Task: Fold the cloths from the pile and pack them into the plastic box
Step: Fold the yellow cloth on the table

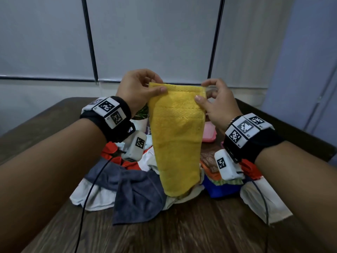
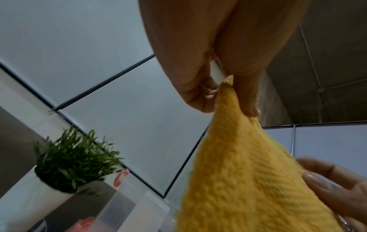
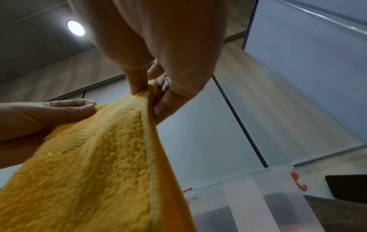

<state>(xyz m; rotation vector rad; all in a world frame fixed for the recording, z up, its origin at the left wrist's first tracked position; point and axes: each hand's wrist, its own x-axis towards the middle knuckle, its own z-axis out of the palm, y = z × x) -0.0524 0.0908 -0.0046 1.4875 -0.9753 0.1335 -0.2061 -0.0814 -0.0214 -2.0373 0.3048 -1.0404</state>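
**Yellow towel held up by both top corners**

You hold the towel (image 1: pixel 176 136) in mid-frame of the head view, above the pile (image 1: pixel 138 181), its top edge stretched between your two hands. Your left hand (image 1: pixel 137 88) pinches the upper left corner: the thumb lies across the front of the cloth and the fingers (image 2: pixel 200 94) curl behind it. Your right hand (image 1: pixel 217 103) pinches the upper right corner the same way, thumb on the front, fingers (image 3: pixel 164 100) bent round the hem. The towel hangs down narrowing, and its lower end reaches the pile at lower centre of the frame.

The pile lies on the desk (image 1: pixel 182 230) in the lower middle of the head view: a grey cloth (image 1: pixel 138 196) in front, white, red and blue ones around it.

The box (image 3: pixel 256 202) is clear plastic with red clips; it fills the lower right of the right wrist view and shows at the bottom of the left wrist view, beyond the towel. In the head view the towel mostly hides it. What it holds I cannot tell.

A plant (image 2: pixel 73 158) in a white pot stands at lower left of the left wrist view, just beside the box
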